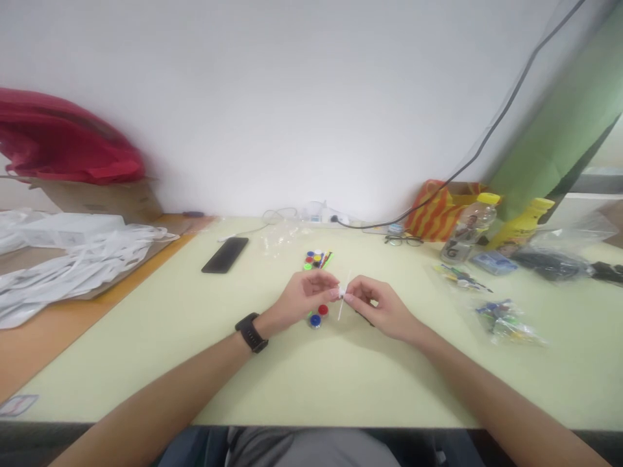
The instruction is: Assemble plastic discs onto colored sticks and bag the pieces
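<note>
My left hand (304, 297) and my right hand (381, 309) meet over the middle of the pale green table (146, 337). Both pinch a small white piece with a thin white stick (342, 299) between their fingertips. Just below the hands lie small round parts, one blue (315, 320) and one red (323, 310). Farther back sits a cluster of coloured round parts and sticks (317, 259). A black watch (252, 332) is on my left wrist.
A black phone (225, 254) lies back left. White bags (63, 259) and a red bag (58, 139) are far left. On the right are clear packets of coloured parts (506, 321), two bottles (470, 230), glasses (403, 240) and a striped bag (435, 211). A power strip (324, 214) sits by the wall.
</note>
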Demonstrator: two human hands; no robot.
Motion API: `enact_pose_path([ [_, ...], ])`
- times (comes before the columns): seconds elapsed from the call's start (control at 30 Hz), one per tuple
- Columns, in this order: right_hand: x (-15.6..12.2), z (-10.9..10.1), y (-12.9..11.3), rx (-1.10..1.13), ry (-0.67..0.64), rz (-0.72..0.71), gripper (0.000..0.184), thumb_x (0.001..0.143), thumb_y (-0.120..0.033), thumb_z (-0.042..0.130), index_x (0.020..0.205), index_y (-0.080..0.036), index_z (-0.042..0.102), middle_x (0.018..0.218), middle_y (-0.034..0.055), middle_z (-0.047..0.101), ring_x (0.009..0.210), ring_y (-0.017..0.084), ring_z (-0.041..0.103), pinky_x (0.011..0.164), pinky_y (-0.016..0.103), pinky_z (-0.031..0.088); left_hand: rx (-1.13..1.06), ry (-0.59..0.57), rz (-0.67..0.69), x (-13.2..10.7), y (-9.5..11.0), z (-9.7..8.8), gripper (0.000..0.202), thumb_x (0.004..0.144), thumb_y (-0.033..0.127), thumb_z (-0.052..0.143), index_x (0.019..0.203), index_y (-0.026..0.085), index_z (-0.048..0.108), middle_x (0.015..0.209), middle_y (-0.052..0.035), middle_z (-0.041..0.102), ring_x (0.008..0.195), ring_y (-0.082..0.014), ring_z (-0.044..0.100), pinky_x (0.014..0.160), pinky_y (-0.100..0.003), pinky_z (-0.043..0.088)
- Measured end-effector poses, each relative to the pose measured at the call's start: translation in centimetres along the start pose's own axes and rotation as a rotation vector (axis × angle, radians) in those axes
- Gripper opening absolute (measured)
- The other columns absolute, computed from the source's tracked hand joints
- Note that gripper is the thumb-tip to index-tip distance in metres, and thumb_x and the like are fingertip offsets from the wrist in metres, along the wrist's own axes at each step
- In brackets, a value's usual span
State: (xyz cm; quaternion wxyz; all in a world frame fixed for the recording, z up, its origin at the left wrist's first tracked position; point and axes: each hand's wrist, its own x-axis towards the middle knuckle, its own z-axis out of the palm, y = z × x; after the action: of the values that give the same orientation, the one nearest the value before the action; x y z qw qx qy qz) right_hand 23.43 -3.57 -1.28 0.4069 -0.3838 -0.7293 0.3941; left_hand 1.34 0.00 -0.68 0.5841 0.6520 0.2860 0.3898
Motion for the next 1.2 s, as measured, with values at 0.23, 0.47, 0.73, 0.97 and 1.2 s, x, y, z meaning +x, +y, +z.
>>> enact_pose_path([
  [0.23, 0.0, -1.8, -0.2, 0.448, -0.082, 0.123, 0.045, 0.101, -0.051, 0.047, 0.074, -0.02, 0.065, 0.064, -0.0011, 0.046, 0.056, 0.014, 0.037, 0.055, 0.03, 0.03, -0.017, 0.06, -0.019, 0.1, -0.3, 0.0, 0.035, 0.08, 0.037, 0.085, 0.101, 0.014, 0.071, 0.096, -0.0096, 0.075, 0.09, -0.022, 0.074, 0.087, -0.037, 0.06],
  [0.47, 0.4, -2.6, 0.3, 0.462, -0.083, 0.113, 0.053, 0.096, -0.051, 0.055, 0.055, -0.019, 0.051, 0.057, -0.0014, 0.039, 0.056, 0.014, 0.034, 0.056, 0.031, 0.027, -0.022, 0.094, -0.008, 0.3, -0.4, -0.1, 0.036, 0.077, 0.038, 0.086, 0.1, 0.014, 0.071, 0.096, -0.009, 0.075, 0.087, -0.0207, 0.073, 0.084, -0.035, 0.06],
  [0.73, 0.4, -1.0, -0.3, 0.126, 0.055, 0.044, 0.034, 0.091, -0.053, 0.069, 0.097, -0.021, 0.06, 0.07, -0.0033, 0.049, 0.061, 0.013, 0.042, 0.055, 0.027, 0.035, -0.021, 0.071, -0.009, 0.2, 0.0, 0.2, 0.034, 0.078, 0.038, 0.086, 0.098, 0.014, 0.072, 0.092, -0.0081, 0.075, 0.087, -0.0209, 0.073, 0.079, -0.032, 0.059],
  [0.97, 0.2, -0.3, 0.2, -0.021, 0.032, -0.01, 0.032, 0.096, -0.052, 0.063, 0.105, -0.021, 0.061, 0.066, -0.0047, 0.049, 0.057, 0.012, 0.042, 0.054, 0.027, 0.036, -0.017, 0.031, -0.012, 0.0, 0.1, 0.1, 0.034, 0.08, 0.039, 0.084, 0.099, 0.014, 0.072, 0.093, -0.0087, 0.075, 0.086, -0.0208, 0.072, 0.075, -0.031, 0.057],
  [1.2, 0.0, -0.1, 0.1, -0.046, 0.039, -0.032, 0.027, 0.099, -0.047, 0.06, 0.106, -0.021, 0.061, 0.065, -0.0052, 0.048, 0.056, 0.012, 0.041, 0.054, 0.027, 0.034, -0.009, 0.011, -0.015, 0.0, 0.1, 0.1, 0.03, 0.082, 0.037, 0.083, 0.099, 0.014, 0.072, 0.088, -0.0069, 0.073, 0.081, -0.0179, 0.07, 0.073, -0.03, 0.057],
])
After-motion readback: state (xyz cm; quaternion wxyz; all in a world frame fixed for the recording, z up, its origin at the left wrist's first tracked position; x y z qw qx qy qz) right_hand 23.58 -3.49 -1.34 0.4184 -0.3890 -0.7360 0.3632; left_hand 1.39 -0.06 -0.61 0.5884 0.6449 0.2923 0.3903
